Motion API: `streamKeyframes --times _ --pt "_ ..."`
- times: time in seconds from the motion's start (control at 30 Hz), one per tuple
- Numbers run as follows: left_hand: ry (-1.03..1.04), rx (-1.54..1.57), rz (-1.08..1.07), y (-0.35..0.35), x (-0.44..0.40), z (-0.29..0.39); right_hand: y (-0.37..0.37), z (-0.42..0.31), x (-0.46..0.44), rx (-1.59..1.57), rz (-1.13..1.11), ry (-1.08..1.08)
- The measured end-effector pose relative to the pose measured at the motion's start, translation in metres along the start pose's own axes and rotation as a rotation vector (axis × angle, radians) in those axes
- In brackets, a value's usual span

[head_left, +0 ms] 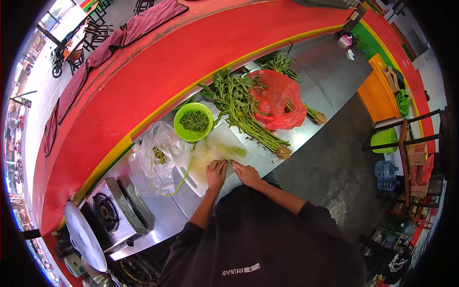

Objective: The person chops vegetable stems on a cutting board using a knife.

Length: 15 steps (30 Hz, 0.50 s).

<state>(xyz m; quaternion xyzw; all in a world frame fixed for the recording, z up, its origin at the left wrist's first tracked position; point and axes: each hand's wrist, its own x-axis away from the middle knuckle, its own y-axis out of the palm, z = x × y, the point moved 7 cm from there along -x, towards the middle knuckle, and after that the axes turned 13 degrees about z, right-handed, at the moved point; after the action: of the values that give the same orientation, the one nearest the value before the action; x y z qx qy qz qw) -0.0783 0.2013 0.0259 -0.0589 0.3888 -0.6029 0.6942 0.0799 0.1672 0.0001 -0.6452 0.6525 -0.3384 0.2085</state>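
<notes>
My left hand (pixel 216 174) is closed on a long green stem (pixel 185 173) over the white cutting board (pixel 231 135). Beside it, my right hand (pixel 245 174) grips a knife (pixel 219 152), whose thin blade points up and left across the board. Small chopped green pieces (pixel 236 151) lie to the right of the blade. A lime-green bowl (pixel 178 130) of cut leaves stands just beyond the board. A leafy bunch of greens (pixel 241 112) with roots rests to the right, partly against a red plastic bag (pixel 276 98) on another bunch.
A clear plastic bag (pixel 148 174) with some green scraps lies left of the board. Further left are a gas stove (pixel 112 213) and a large wok (pixel 86 237). A red wall (pixel 191 60) runs along the counter's far side. Water bottles (pixel 385 174) stand by the right shelf.
</notes>
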Motion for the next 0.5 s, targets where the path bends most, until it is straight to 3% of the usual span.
streamKeyframes --times 0.27,0.5 --pt "0.015 -0.023 0.022 -0.001 0.005 -0.002 -0.004 -0.003 -0.007 0.055 0.014 -0.063" --pt "0.012 -0.068 -0.005 0.006 -0.005 0.004 -0.033 0.016 -0.001 0.077 0.021 0.047"
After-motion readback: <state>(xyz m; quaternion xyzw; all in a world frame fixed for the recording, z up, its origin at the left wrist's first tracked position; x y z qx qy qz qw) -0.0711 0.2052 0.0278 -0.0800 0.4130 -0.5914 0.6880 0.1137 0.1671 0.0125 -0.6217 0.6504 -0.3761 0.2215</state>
